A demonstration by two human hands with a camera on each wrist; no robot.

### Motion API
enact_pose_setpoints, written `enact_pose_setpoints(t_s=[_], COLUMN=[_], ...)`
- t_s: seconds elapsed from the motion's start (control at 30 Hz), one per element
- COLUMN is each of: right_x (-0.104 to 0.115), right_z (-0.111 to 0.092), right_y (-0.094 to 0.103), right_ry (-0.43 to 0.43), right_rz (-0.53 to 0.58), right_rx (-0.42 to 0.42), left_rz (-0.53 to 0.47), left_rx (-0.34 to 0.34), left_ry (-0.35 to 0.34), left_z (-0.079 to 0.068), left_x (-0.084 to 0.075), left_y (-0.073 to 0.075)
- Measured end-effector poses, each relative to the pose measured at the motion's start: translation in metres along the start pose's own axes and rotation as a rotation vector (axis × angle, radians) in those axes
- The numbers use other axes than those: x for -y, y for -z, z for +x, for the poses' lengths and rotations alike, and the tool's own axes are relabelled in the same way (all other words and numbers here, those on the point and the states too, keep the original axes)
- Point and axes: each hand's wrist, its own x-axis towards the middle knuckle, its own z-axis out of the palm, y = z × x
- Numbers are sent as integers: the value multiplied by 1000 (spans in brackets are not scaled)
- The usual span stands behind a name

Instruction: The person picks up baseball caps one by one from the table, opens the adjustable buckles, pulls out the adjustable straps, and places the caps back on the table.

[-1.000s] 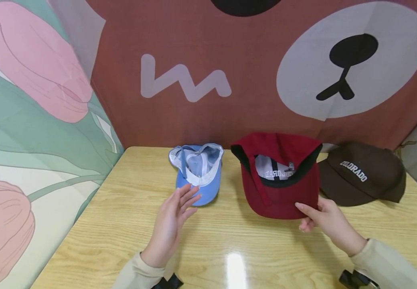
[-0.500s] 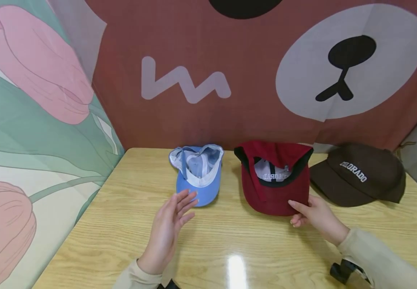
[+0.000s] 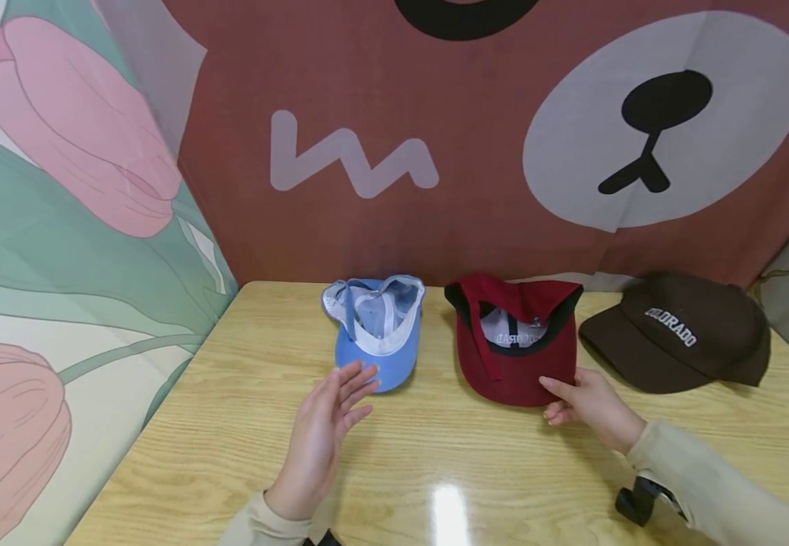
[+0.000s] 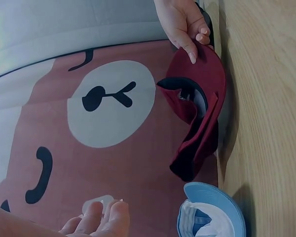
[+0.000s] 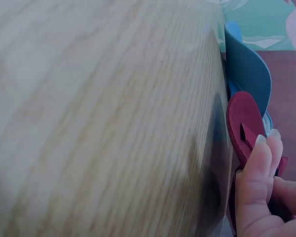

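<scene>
My right hand (image 3: 592, 409) pinches the brim of a dark red baseball cap (image 3: 504, 383), thumb on top and fingers beneath. The cap lies hollow side up, its brim toward me and its strap hanging over the brim. In the left wrist view the red cap (image 4: 212, 74) is seen from the side, close to the tabletop. My left hand (image 3: 319, 436) holds nothing; its fingers are extended near the brim of a light blue cap (image 3: 394, 364). That blue cap also rests hollow side up, left of the red one.
A dark brown cap (image 3: 702, 326) with white COLORADO lettering sits crown up at the right. The wooden table (image 3: 231, 425) ends at the back against a brown bear-print cloth (image 3: 476, 220). A tulip-print cloth (image 3: 94, 303) borders the left side.
My right hand has carried the red cap down and slightly left, away from the brown cap, whose brim now shows more fully. The left hand has barely moved.
</scene>
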Motion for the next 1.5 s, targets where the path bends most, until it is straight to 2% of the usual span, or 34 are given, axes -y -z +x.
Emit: enact_pose_setpoints(t_s=[0.37, 0.53, 0.77, 0.93, 1.1, 1.33, 1.4, 1.5], right_x=[-3, -2, 0, 2, 5, 8, 7, 4], right_z=[9, 11, 6, 0, -4, -5, -3, 0], right_y=[4, 7, 18, 29, 40, 56, 60, 66], right_ry=[-37, -21, -13, 2, 51, 173, 191, 189], right_rz=[10, 25, 13, -27, -165, -612, -686, -739], right_rx=[13, 19, 23, -6, -89, -247, -276, -297], left_rz=[3, 10, 17, 21, 15, 11, 12, 16], left_rx=[5, 5, 8, 6, -3, -11, -11, -10], left_ry=[1, 0, 4, 6, 13, 19, 20, 22], left_z=[1, 1, 1, 2, 2, 3, 3, 4], left_x=[2, 2, 3, 2, 1, 0, 1, 1], left_y=[-2, -2, 0, 0, 0, 0, 1, 1])
